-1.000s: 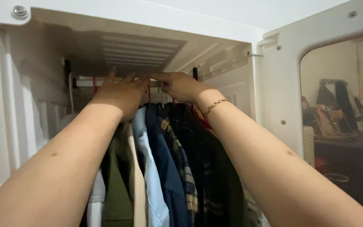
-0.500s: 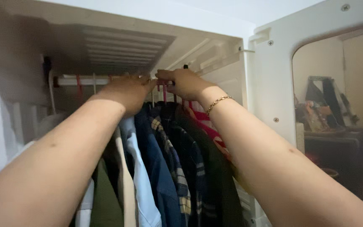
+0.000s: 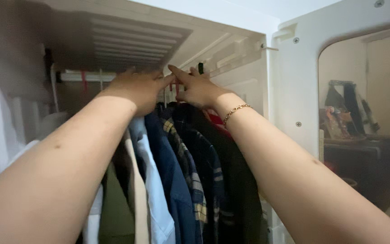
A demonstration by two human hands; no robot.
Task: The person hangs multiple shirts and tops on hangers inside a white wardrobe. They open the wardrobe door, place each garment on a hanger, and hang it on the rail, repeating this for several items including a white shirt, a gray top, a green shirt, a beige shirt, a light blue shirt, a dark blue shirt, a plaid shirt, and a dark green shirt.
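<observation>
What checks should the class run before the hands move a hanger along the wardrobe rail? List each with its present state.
1. Both hands at the rail: left hand and right hand are up at the white horizontal rail: ok.
2. Grip on a red plastic hanger hook: fingers hide it: cannot tell.
3. Shirts hanging straight: the navy blue shirt and dark plaid shirt hang packed close together: ok.
4. White wardrobe door swung open, away from the arms: ok.
5. Gold chain bracelet free of hangers: ok.
</observation>
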